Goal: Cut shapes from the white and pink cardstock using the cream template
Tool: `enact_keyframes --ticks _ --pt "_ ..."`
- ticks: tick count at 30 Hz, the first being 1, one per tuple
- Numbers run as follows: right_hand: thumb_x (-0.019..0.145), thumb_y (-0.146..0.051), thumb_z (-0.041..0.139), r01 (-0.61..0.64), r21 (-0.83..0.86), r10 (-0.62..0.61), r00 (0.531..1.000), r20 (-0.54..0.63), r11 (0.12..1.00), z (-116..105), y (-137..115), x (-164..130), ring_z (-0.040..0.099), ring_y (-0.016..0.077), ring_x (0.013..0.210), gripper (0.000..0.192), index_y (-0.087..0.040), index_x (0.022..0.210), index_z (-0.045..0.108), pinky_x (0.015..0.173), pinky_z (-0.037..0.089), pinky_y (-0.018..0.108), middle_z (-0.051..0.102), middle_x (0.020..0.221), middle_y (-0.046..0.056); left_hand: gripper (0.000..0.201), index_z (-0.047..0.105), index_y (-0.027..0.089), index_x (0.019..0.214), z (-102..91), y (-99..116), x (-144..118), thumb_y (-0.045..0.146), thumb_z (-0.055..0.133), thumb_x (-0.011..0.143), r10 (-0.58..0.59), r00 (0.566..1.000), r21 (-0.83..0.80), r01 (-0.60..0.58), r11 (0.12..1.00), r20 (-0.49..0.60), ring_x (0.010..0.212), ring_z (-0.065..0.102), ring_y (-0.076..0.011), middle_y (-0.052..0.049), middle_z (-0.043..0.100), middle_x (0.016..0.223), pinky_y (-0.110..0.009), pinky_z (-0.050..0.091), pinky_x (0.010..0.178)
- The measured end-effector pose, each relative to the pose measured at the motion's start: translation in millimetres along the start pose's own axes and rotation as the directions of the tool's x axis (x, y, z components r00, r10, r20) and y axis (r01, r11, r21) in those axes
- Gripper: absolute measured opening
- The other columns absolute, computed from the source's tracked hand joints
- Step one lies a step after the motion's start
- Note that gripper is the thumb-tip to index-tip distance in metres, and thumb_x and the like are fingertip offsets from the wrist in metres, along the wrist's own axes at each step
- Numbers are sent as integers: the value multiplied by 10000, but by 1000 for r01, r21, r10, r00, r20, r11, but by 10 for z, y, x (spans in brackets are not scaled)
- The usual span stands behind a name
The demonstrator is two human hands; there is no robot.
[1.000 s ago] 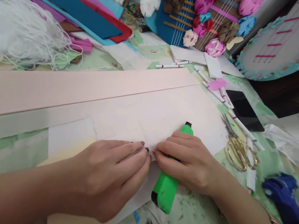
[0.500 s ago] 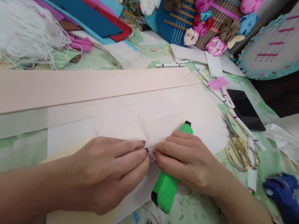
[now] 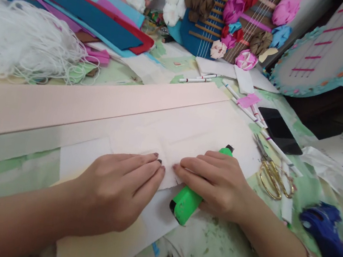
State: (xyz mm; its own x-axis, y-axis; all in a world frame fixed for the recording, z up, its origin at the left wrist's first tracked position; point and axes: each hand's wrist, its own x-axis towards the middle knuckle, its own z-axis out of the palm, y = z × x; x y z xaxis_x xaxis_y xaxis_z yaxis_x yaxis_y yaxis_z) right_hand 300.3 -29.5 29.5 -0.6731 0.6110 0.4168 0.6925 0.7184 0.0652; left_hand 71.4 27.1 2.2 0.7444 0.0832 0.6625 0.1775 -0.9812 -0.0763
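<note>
My left hand (image 3: 117, 187) lies flat on a thin pale pink sheet of paper (image 3: 187, 126), fingers together and pressing it down. My right hand (image 3: 215, 182) rests beside it, fingertips on the same sheet, with a green glue stick (image 3: 186, 199) held under its palm; the black tip pokes out past the knuckles. The two sets of fingertips are a small gap apart. A wider pink card strip (image 3: 82, 100) lies just beyond the sheet.
Gold-handled scissors (image 3: 274, 176) and a black phone (image 3: 279, 129) lie to the right, with several white pens (image 3: 248, 110). A blue glue gun (image 3: 321, 226) sits at the right edge. White string (image 3: 26, 42), coloured paper sheets (image 3: 88, 13) and paper-flower crafts (image 3: 235, 22) fill the back.
My hands have drawn slightly apart and flattened on the sheet. The green glue stick has swung, its lower end moving left. The view shifted a little.
</note>
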Motion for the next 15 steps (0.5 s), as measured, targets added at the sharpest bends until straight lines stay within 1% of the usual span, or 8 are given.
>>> enact_keyframes --ticks 3,7,10,15 --pt "969 -154 464 14 28 -15 1000 15 1000 -2 14 -3 508 132 581 207 -132 876 648 547 363 299 675 737 37 252 660 58 1026 3 1 -41 76 433 920 -2 1000 -50 2 999 17 992 696 -280 -133 726 934 -409 617 823" --pt "967 -160 478 32 51 -33 999 18 998 3 28 -11 534 139 598 178 -121 900 637 550 359 301 663 734 42 280 651 52 1069 -14 -1 -57 69 412 923 -3 999 -81 7 997 39 1037 680 -286 -132 727 932 -415 603 850" --pt "967 -149 476 29 49 -30 999 12 998 1 29 -6 533 136 599 182 -128 883 636 553 361 298 664 732 41 291 656 62 1068 -22 -12 -53 66 398 932 -2 999 -81 6 997 44 1045 676 -274 -127 729 936 -397 599 860" --pt "975 -140 447 18 41 -19 999 39 999 -21 14 22 527 137 595 226 -135 866 644 557 368 299 688 748 52 290 663 71 1034 -19 -19 -52 86 383 958 -1 999 -59 3 998 37 1015 686 -263 -114 732 928 -380 603 840"
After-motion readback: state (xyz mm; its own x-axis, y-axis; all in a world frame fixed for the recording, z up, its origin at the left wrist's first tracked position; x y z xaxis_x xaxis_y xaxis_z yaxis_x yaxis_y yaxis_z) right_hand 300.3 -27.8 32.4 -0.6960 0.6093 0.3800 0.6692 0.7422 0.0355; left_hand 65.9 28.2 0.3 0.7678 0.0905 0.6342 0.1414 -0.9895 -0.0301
